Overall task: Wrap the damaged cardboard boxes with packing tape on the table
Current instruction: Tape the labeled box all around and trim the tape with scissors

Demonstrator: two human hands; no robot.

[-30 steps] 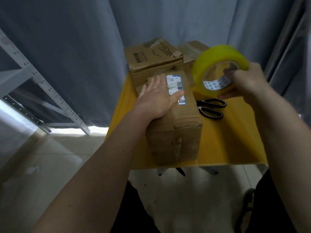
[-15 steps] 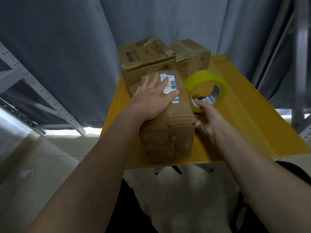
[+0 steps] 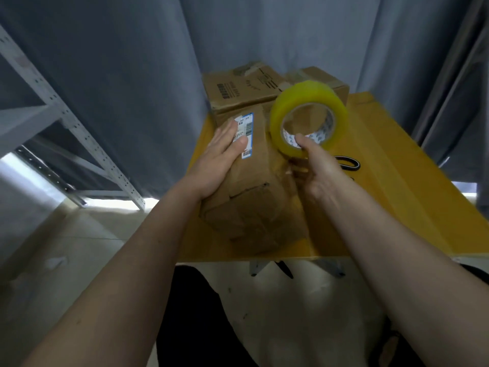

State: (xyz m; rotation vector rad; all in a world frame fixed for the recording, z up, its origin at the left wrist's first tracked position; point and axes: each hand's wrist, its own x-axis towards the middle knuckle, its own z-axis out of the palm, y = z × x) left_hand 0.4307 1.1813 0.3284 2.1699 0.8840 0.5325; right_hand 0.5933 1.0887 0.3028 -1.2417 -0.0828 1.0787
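A crumpled brown cardboard box [image 3: 254, 192] with a blue and white shipping label lies tilted on the yellow table [image 3: 391, 186], one edge lifted. My left hand [image 3: 219, 160] presses flat on its top left side, fingers straight over the label. My right hand [image 3: 315, 168] holds a yellow roll of packing tape [image 3: 308, 121] upright beside the box's right edge, thumb hooked inside the core. Two more cardboard boxes, one printed [image 3: 243, 88] and one plain [image 3: 325, 80], stand behind at the table's far end.
Black scissors [image 3: 348, 162] lie on the table to the right of my right hand, partly hidden. A grey curtain hangs behind the table. A white metal rack [image 3: 68, 123] stands on the left over a pale tiled floor.
The box has tipped and turned under my left hand. My right hand has lifted the tape roll from beside the box up to its upper right edge.
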